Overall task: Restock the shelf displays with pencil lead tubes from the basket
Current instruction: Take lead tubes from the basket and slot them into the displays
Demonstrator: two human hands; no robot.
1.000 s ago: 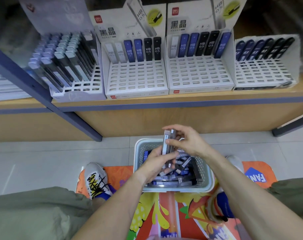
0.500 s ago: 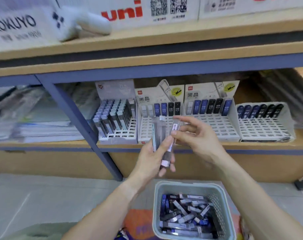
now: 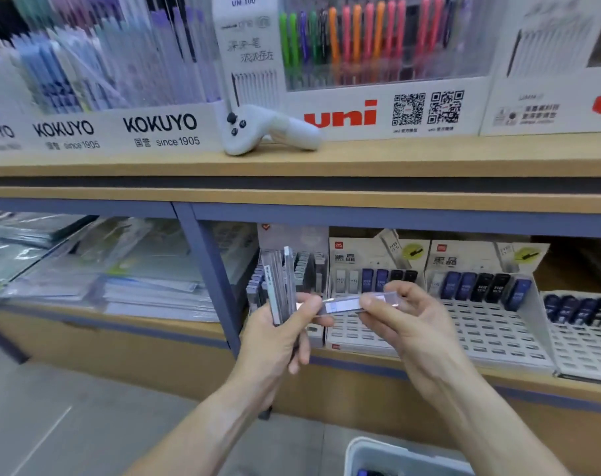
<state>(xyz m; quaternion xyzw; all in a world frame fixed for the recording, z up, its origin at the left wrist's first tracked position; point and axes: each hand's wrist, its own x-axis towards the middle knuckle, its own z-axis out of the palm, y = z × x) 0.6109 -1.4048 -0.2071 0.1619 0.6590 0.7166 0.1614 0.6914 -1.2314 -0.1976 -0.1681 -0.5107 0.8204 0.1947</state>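
Both hands raised before lower shelf (image 3: 360,364), holding pencil lead tubes.
Left hand (image 3: 278,341) gripping upright bundle of tubes (image 3: 280,286); right hand (image 3: 405,324) pinching single tube (image 3: 357,305) held crosswise, just beside bundle. Basket (image 3: 388,455) rim low in view, below right forearm.

Clear shiny plastic tubes (image 3: 280,286), smooth matt wooden shelf (image 3: 395,156), white card display boxes (image 3: 371,338) (full of holes), plastic basket (image 3: 360,451).

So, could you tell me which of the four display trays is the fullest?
The leftmost display tray, partly behind the left hand: tubes fill its rows, while the other three hold only a back row.
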